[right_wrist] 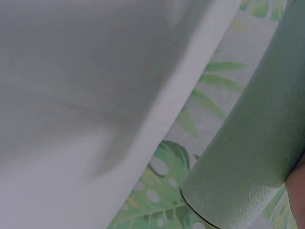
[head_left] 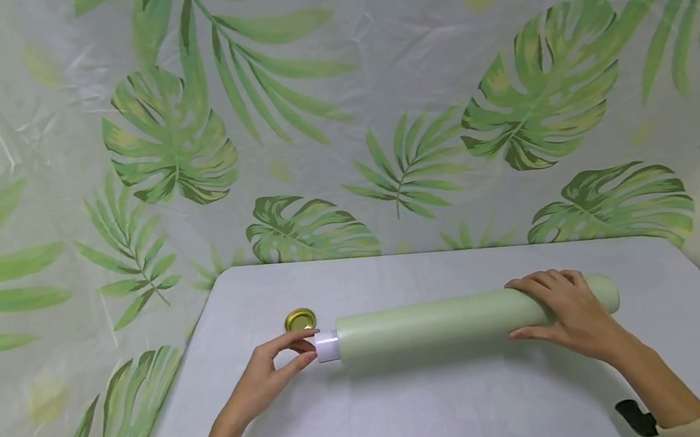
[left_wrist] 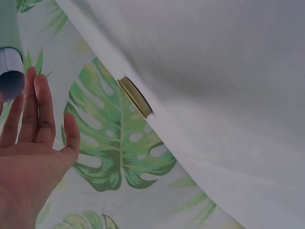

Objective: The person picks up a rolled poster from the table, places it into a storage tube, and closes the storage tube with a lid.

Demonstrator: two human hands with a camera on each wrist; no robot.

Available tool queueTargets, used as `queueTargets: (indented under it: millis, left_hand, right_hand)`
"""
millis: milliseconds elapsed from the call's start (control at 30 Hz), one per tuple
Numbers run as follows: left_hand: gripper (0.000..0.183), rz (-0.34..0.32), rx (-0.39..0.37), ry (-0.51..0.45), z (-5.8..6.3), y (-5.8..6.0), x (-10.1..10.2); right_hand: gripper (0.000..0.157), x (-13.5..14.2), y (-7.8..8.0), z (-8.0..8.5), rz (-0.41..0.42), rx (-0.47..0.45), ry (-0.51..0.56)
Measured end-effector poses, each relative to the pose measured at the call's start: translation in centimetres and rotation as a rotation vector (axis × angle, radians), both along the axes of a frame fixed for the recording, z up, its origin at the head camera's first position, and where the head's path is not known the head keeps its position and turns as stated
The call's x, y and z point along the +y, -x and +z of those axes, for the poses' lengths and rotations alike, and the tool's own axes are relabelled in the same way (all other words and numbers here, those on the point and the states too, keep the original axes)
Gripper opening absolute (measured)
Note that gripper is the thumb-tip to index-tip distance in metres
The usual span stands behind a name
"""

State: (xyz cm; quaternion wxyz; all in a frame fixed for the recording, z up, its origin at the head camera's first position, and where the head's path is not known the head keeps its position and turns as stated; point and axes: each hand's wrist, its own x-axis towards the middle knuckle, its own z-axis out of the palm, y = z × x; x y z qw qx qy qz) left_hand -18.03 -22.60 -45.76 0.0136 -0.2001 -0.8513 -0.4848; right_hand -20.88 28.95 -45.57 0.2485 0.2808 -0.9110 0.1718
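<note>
A long pale green tube [head_left: 432, 326] is held sideways above the white table. Out of its left end sticks a short white hollow tube [head_left: 328, 346], whose round opening faces the camera in the left wrist view. My left hand [head_left: 271, 375] pinches the rim of this white end between thumb and fingers; its other fingers spread outward [left_wrist: 33, 157]. Over the green tube's right part my right hand [head_left: 565, 315] is wrapped, thumb below and fingers on top. In the right wrist view the tube [right_wrist: 252, 148] hides most of that hand.
A round gold lid [head_left: 300, 319] lies on the table [head_left: 457, 405] just behind my left fingertips. The table's back edge meets a leaf-print sheet [head_left: 397, 77]. Two black objects [head_left: 636, 418] show near my forearms.
</note>
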Motion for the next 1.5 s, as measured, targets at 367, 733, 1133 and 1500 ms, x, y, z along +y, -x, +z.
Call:
queueTargets:
  millis: [367, 733, 1133, 1500]
  left_hand:
    - [0.035, -0.017, 0.074, 0.006, 0.1, 0.0, 1.6]
    - [0.031, -0.057, 0.163, 0.000, -0.4, 0.2, 2.9]
    - [0.028, -0.006, 0.200, 0.016, -0.5, 0.1, 2.1]
    - [0.030, 0.154, 0.115, 0.105, -1.2, 0.4, -0.5]
  right_hand:
    - [0.077, -0.4, -0.1, -0.2, 0.008, -0.011, 0.009]
    - [0.076, -1.0, 0.0, -0.2, 0.019, -0.001, 0.000]
    - [0.077, -0.6, -0.2, -0.4, 0.003, -0.002, -0.001]
    - [0.078, 0.1, -0.2, -1.0, -0.012, 0.010, 0.006]
